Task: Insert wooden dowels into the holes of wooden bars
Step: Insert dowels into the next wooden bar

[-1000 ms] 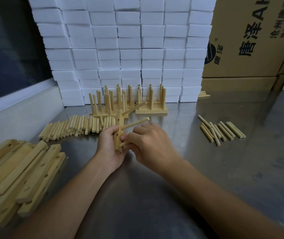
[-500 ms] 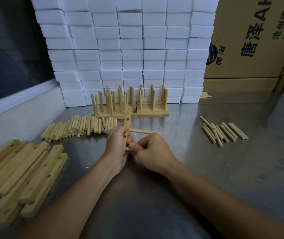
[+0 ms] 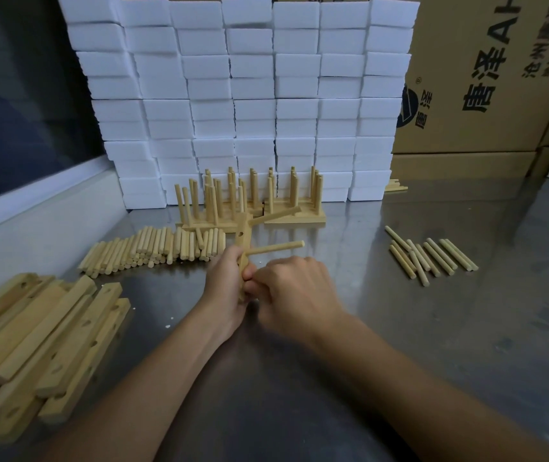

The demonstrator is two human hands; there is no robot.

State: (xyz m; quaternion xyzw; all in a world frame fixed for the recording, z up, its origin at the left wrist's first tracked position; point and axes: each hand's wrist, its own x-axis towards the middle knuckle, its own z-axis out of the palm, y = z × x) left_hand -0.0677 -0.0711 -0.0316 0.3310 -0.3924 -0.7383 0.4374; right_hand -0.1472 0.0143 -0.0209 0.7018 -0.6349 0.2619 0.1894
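Steel tabletop (image 3: 400,345) reflects the light, with a wall of white foam blocks (image 3: 239,95) and cardboard boxes (image 3: 486,78) behind it.

At the centre, the left hand (image 3: 224,288) has its fingers curled around a wooden bar (image 3: 243,251) and holds it upright above the tabletop. Two dowels already stand out of this bar to the right, an upper one (image 3: 275,215) and a middle one (image 3: 276,250). The right hand (image 3: 295,291) is closed at the lower part of the bar, touching the left hand; its fingertips seem to pinch a dowel there, but this dowel is hidden, so I cannot tell surely.

I judge that a third dowel is going into a low hole. If it enters tilted it may jam or split the edge of the hole, and a hard push could turn the bar in the left hand and loosen the seated dowels.

Around the hands: a row of loose dowels (image 3: 153,250) lies near on the left, a smaller group of dowels (image 3: 433,258) lies well apart on the right, finished bars (image 3: 249,201) with upright dowels stand before the foam, and empty bars (image 3: 39,345) are piled at the near left.
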